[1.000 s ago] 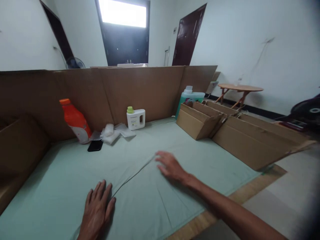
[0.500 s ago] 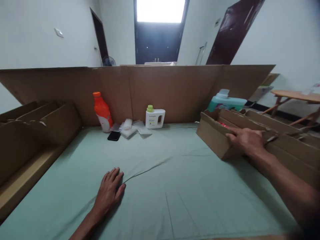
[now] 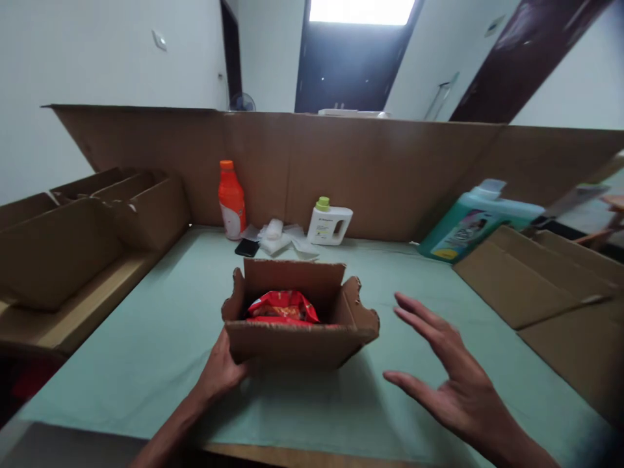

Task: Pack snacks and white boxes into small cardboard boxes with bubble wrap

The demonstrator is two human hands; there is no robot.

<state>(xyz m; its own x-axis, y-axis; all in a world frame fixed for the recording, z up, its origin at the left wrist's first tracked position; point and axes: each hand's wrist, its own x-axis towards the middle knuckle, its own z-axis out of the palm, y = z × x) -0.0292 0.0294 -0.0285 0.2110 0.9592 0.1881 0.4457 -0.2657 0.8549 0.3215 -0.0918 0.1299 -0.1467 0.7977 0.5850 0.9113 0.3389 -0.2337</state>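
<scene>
Hiding left hand (image 3: 221,374) fingers: cardboard box (image 3: 297,341).

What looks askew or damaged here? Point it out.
The teal jug at the right leans over instead of standing upright like the orange bottle and the white jug. The open box by the left hand has ragged, torn flap edges. Nothing looks spilled.
</scene>
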